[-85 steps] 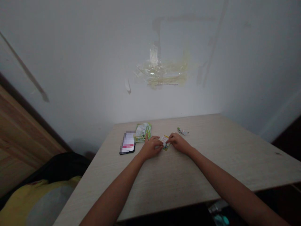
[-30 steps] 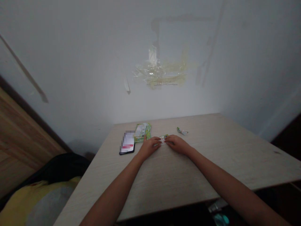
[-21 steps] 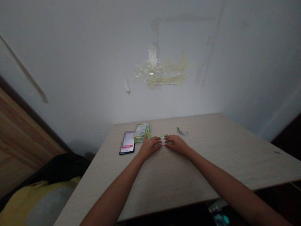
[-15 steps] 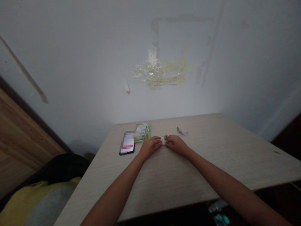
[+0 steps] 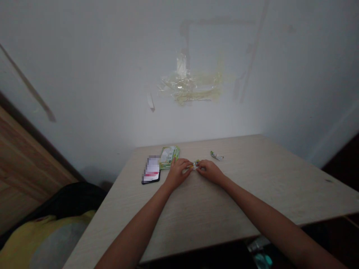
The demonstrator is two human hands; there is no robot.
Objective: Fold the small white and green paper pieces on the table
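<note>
Both hands meet over the middle of the pale wooden table (image 5: pixel 196 209). Between their fingertips is a small white and green wrapper (image 5: pixel 195 164), mostly covered by the fingers. My left hand (image 5: pixel 178 173) pinches its left side, and my right hand (image 5: pixel 209 170) pinches its right side. Just behind my left hand lies a flat green and white packet (image 5: pixel 169 155). Left of that hand, a phone (image 5: pixel 151 171) rests face up, its screen partly blurred out. What the wrapper contains, if anything, is too small to make out.
A crumpled green and white wrapper piece (image 5: pixel 217 155) lies to the right, beyond my right hand. Behind the table rises a wall (image 5: pixel 112 74) with peeling clear tape (image 5: pixel 193 86). Yellow and grey fabric (image 5: pixel 56 239) sits below the table's left edge.
The fingers of my left hand have shifted slightly on the small wrapper, and less of its white part shows. My right hand stays almost in place.
</note>
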